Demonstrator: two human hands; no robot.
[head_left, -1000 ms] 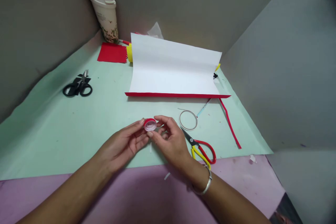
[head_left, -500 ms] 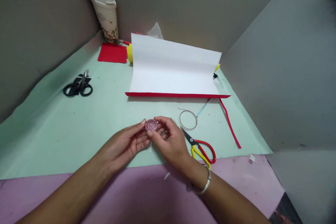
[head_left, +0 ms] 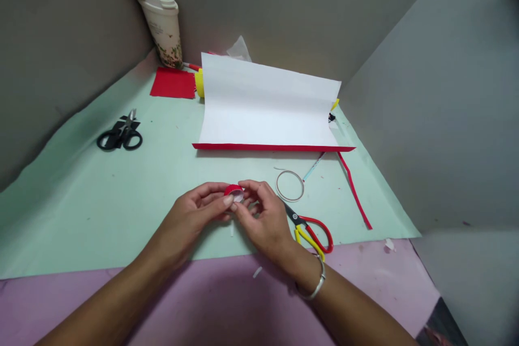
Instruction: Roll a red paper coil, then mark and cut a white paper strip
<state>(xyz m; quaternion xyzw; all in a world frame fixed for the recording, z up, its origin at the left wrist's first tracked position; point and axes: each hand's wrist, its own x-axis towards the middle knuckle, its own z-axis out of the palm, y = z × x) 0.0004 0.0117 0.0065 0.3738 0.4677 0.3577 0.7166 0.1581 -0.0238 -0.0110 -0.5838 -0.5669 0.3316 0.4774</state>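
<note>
Between my two hands, near the front of the green sheet, is a small round red-and-white coil [head_left: 234,191], tilted so its red side faces up and a whitish part shows below. My left hand [head_left: 198,208] pinches its left and lower side with the thumb in front. My right hand [head_left: 261,213] grips it from the right with thumb and forefinger, the other fingers curled behind. Close to the right hand lie scissors with red and yellow handles [head_left: 314,230] and a thin roll of tape [head_left: 290,186].
Behind the hands stands a curved white sheet with a red lower edge [head_left: 267,108]. Black-handled scissors [head_left: 120,135] lie at left. A red square [head_left: 173,83] lies before a lidded cup [head_left: 164,30]. A red strip [head_left: 354,192] rests at right. Grey walls enclose the green sheet [head_left: 133,200].
The coil has been tipped: its spiral-patterned face was toward me, and now its red side shows. My left hand has turned, bringing its thumb onto the coil's lower edge. The right hand has barely moved.
</note>
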